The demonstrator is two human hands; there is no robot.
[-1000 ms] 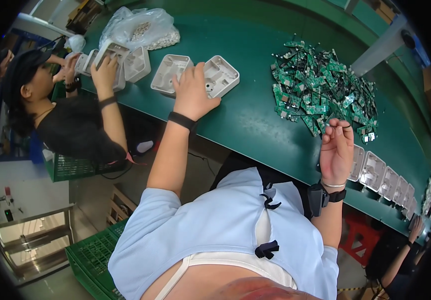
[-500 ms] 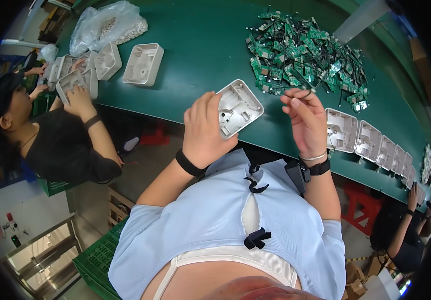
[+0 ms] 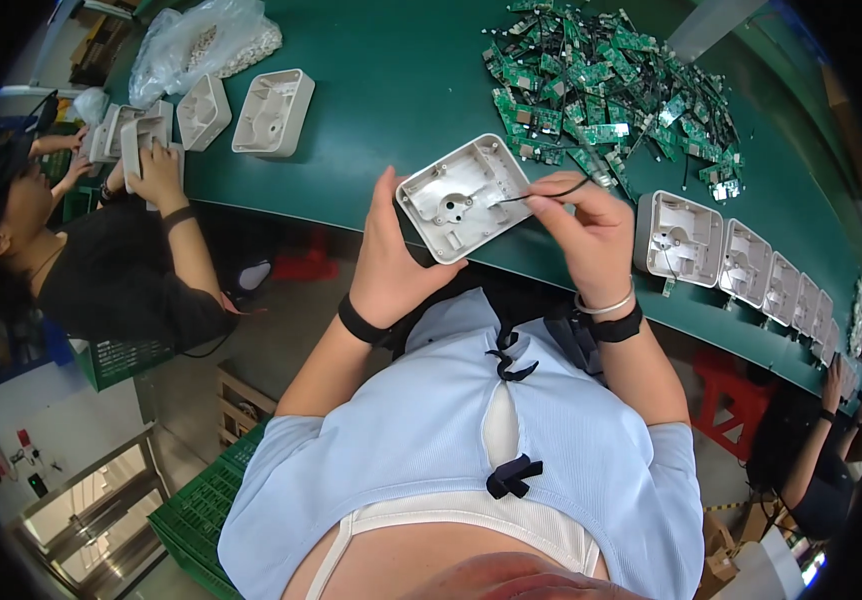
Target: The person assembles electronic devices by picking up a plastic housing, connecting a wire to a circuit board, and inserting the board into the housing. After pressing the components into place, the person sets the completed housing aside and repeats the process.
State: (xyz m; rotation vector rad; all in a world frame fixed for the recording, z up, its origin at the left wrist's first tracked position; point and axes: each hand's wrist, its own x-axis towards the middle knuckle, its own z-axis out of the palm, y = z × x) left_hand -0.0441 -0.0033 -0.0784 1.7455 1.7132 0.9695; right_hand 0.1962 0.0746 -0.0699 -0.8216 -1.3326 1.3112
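Observation:
My left hand (image 3: 383,255) grips the side of a light grey open box-shaped housing (image 3: 476,185), its hollow side up, tilted over the table's near edge. Inside show screw posts, ribs and a round hole. My right hand (image 3: 591,225) pinches a thin black cable (image 3: 517,199) between thumb and fingers. One end of the cable reaches over the right wall into the housing; the other runs up past the fingers toward a green circuit board (image 3: 591,163) by the pile. Whether it joins that board is hard to make out.
A heap of green circuit boards (image 3: 621,90) covers the back right of the green table (image 3: 381,100). Several housings (image 3: 683,240) line the right edge, with more (image 3: 273,112) at left near a clear bag (image 3: 206,45) of small parts. Co-workers (image 3: 101,270) sit on both sides.
My right hand has moved left and down to the housing, bringing the cable's end inside it. The housing has turned and shifted slightly. The left co-worker's held housing has turned.

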